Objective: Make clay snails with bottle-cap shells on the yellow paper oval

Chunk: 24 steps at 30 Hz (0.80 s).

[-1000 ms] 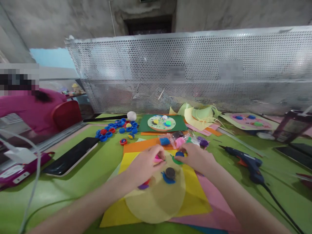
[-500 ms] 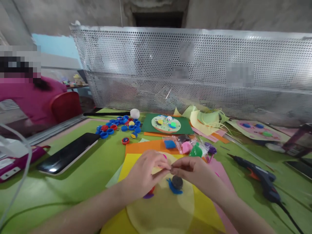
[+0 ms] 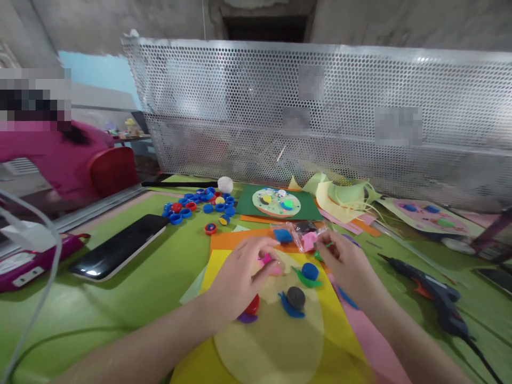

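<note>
A: Left hand (image 3: 240, 273)?
B: Thumb and fingertips pinch a pink piece (image 3: 273, 265) at the far edge of the pale disc (image 3: 272, 341), on the yellow sheet (image 3: 213, 265).
A: Right hand (image 3: 347, 265)?
B: Fingers bent at a green scrap (image 3: 319, 255) near the packets (image 3: 298, 234); grip cannot be told. A blue cap (image 3: 310, 270) lies between the hands.

Craft workshop: coloured paper sheets (image 3: 256, 240), glue gun (image 3: 430, 290), bottle caps (image 3: 200, 202).
</note>
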### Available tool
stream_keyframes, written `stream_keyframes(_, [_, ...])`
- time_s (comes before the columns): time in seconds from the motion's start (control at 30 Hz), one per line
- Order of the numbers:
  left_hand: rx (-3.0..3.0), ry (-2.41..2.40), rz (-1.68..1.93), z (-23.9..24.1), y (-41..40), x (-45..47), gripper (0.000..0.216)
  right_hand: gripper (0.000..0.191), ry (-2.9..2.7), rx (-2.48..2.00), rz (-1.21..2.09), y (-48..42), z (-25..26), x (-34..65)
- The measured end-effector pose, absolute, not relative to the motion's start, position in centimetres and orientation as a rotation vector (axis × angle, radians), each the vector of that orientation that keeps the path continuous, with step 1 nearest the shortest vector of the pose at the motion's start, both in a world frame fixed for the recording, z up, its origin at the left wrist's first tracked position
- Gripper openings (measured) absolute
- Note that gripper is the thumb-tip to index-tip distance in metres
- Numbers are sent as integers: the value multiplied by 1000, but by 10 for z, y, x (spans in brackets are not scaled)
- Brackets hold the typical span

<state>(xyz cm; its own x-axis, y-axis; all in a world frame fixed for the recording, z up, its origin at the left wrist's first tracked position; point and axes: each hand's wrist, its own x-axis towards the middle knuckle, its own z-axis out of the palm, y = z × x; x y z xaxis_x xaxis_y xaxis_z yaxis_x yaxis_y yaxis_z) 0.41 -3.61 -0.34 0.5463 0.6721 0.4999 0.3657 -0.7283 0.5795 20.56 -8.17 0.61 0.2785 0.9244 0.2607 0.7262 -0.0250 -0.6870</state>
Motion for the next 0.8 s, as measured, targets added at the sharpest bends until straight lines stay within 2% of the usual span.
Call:
stream_keyframes(0.1, [2404, 820, 997, -7, -34, 4, 19, 22, -1549, -1849, 270, -75, -1, 214])
stream_keyframes(0.23, [2454, 775, 936, -12, -34, 6, 17, 30, -1666, -1901, 344, -76, -4, 206])
stream_keyframes(0.47, [2553, 694, 842, -10, -33, 9, 15, 21, -1752, -1895, 418, -79, -1, 201])
stream_keyframes(0.63, [2602, 712, 773, -11, -32, 9, 10, 35, -1752, -1909, 360, -76, -9, 220])
stream_keyframes(0.8, [2639, 714, 720, -13, -32, 7, 13, 48, -1736, -1893, 328, -73, -4, 237])
